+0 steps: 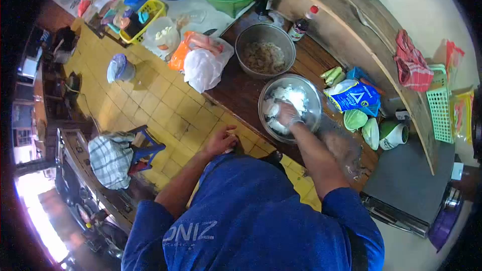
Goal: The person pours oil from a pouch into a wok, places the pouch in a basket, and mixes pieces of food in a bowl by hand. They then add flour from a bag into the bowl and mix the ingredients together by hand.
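Observation:
My right hand [287, 114], which seems to wear a thin clear glove, reaches into a steel bowl [315, 89] of white powder [296, 95]. Its fingers are down at the powder, so their grip is hidden. Beside my waist, away from the table, my left hand [221, 141] is curled with something small and pale at its fingers, too small to name. Just behind the bowl stands a deep grey pot [242, 40] with a brownish chopped mix [263, 59] inside.
Right of the bowl lie a blue-and-white packet [354, 98] and pale green vegetables [355, 119]. A sauce bottle [303, 23] stands behind the pot. A white plastic bag [203, 68] sits at the table's left edge. A blue stool [148, 148] and a bucket [122, 69] stand on the floor.

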`<control>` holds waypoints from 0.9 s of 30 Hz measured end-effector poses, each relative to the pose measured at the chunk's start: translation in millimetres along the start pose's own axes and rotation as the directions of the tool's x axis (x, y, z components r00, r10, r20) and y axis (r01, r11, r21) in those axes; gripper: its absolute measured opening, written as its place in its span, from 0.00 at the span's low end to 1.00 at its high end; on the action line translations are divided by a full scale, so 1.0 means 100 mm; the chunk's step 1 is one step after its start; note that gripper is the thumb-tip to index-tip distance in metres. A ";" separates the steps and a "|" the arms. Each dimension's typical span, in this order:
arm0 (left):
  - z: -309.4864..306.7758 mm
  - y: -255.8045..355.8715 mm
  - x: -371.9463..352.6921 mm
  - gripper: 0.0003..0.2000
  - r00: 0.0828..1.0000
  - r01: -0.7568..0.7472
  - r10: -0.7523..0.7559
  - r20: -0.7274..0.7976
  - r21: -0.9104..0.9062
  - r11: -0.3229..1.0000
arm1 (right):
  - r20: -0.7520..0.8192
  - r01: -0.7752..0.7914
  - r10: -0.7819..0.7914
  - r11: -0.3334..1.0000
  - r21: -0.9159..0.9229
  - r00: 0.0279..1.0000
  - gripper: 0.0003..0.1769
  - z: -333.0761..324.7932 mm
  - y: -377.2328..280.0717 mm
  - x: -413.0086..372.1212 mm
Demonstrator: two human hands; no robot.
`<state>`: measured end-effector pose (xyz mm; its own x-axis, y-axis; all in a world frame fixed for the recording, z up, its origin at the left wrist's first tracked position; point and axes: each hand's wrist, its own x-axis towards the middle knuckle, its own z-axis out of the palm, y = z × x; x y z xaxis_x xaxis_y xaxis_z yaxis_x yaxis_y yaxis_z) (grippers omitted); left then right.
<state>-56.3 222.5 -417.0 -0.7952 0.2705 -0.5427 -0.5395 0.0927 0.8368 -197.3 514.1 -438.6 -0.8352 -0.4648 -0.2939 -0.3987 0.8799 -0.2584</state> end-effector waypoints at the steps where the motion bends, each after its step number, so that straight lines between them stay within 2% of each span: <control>1: -0.03 0.03 0.00 0.24 0.999 0.036 -0.037 0.023 0.024 0.999 | 0.010 0.004 -0.004 1.000 -0.012 1.000 0.29 -0.04 0.09 -0.03; 2: -0.03 -0.04 0.06 0.24 0.999 0.035 -0.035 0.023 0.008 0.999 | 0.097 -0.107 0.084 0.959 0.263 0.992 0.29 -0.09 0.19 -0.05; 3: -0.01 -0.14 0.18 0.25 0.998 0.004 -0.007 0.070 0.038 0.999 | 0.203 -0.232 0.147 0.831 0.506 0.968 0.30 -0.14 0.27 -0.07; 4: 0.03 -0.14 0.25 0.25 0.993 -0.027 0.018 0.117 0.069 0.997 | 0.254 -0.268 0.125 0.687 0.676 0.959 0.29 -0.41 0.24 -0.18; 5: 0.09 -0.14 0.33 0.25 0.993 -0.024 0.017 0.117 0.059 0.998 | 0.147 -0.124 0.057 0.856 0.501 0.988 0.28 -0.30 0.49 -0.13; 7: 0.33 0.03 0.52 0.23 0.996 0.010 -0.029 0.082 0.228 0.974 | 0.288 -0.294 0.169 0.830 0.474 0.943 0.28 -0.63 0.47 0.01; 8: 0.44 0.08 0.62 0.23 0.996 0.016 -0.034 0.079 0.224 0.974 | 0.140 -0.260 0.220 0.832 0.489 0.965 0.32 -0.44 0.56 0.11; 9: 0.54 0.11 0.72 0.22 0.993 -0.014 -0.001 0.117 0.127 0.992 | 0.147 -0.259 0.214 0.833 0.489 0.966 0.32 -0.30 0.59 0.22; 10: 0.66 0.14 0.79 0.20 0.988 -0.042 0.037 0.149 0.028 0.999 | 0.128 -0.168 0.136 0.944 0.283 0.982 0.34 -0.17 0.56 0.34; 11: 0.76 0.19 0.82 0.20 0.990 -0.038 0.033 0.138 0.029 0.999 | 0.121 -0.059 0.051 0.996 0.064 0.991 0.37 -0.09 0.48 0.44; 13: 0.91 0.28 0.86 0.17 0.993 -0.039 0.038 0.111 0.011 0.999 | 0.038 -0.185 0.185 0.983 0.000 0.982 0.33 -0.31 -0.04 0.24; 14: 0.96 0.23 0.90 0.17 0.994 -0.034 0.033 0.102 0.017 0.999 | -0.188 -0.093 0.075 0.992 -0.089 0.979 0.32 0.24 0.20 0.31; 15: 1.00 0.09 1.00 0.16 0.999 -0.012 0.010 0.048 0.047 0.999 | -0.193 -0.084 0.067 0.993 -0.082 0.979 0.32 0.27 0.26 0.28; 16: 1.01 0.11 1.01 0.16 1.000 0.012 -0.012 -0.007 0.074 0.997 | -0.041 -0.006 0.014 0.982 0.190 0.999 0.29 0.31 0.32 0.24; 17: 1.02 0.11 0.99 0.16 1.000 0.019 -0.017 -0.015 0.077 0.997 | 0.097 0.027 -0.081 0.889 0.456 0.992 0.27 0.34 0.39 0.20; 18: 1.03 0.30 0.87 0.16 0.998 0.057 -0.057 -0.010 0.027 0.998 | 0.162 0.150 -0.265 0.850 0.505 0.951 0.22 0.48 0.62 0.20; 19: 1.03 0.41 0.82 0.15 0.996 0.092 -0.092 -0.004 -0.022 0.995 | 0.159 0.156 -0.271 0.846 0.509 0.949 0.22 0.41 0.64 0.09; 21: 1.04 0.35 0.85 0.16 0.997 0.070 -0.070 -0.010 -0.053 0.996 | -0.088 0.211 -0.199 0.966 0.152 0.976 0.21 0.17 0.61 -0.27; 22: 1.06 0.26 0.86 0.16 0.999 0.054 -0.054 -0.004 -0.087 0.995 | 0.263 -0.157 -0.033 0.726 0.669 0.964 0.28 -0.07 0.47 -0.38; 23: 1.05 0.18 0.89 0.16 0.998 0.060 -0.061 -0.002 -0.084 0.995 | 0.265 -0.161 -0.032 0.721 0.673 0.964 0.28 -0.13 0.36 -0.45; 24: 1.03 0.10 0.95 0.17 0.999 0.054 -0.054 0.002 -0.055 0.997 | 0.183 -0.042 -0.012 0.957 0.288 0.983 0.31 -0.16 0.26 -0.52; 25: 1.05 0.14 0.95 0.17 0.999 0.048 -0.048 0.008 -0.027 0.998 | 0.103 0.048 -0.030 0.984 -0.171 0.994 0.34 -0.15 0.20 -0.58; 26: 1.09 0.16 0.93 0.17 0.998 0.055 -0.055 0.014 -0.026 0.998 | 0.149 -0.021 0.038 0.993 -0.116 0.988 0.36 -0.08 0.22 -0.48; 27: 1.13 0.37 0.81 0.15 0.998 0.050 -0.051 -0.041 -0.026 0.998 | 0.154 -0.024 0.041 0.993 -0.111 0.987 0.36 0.00 0.27 -0.42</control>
<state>-109.3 356.3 -421.4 -0.7771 0.2257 -0.5875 -0.5858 0.0817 0.8063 -172.9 557.9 -433.0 -0.7828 -0.4381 -0.4420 -0.4185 0.8962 -0.1471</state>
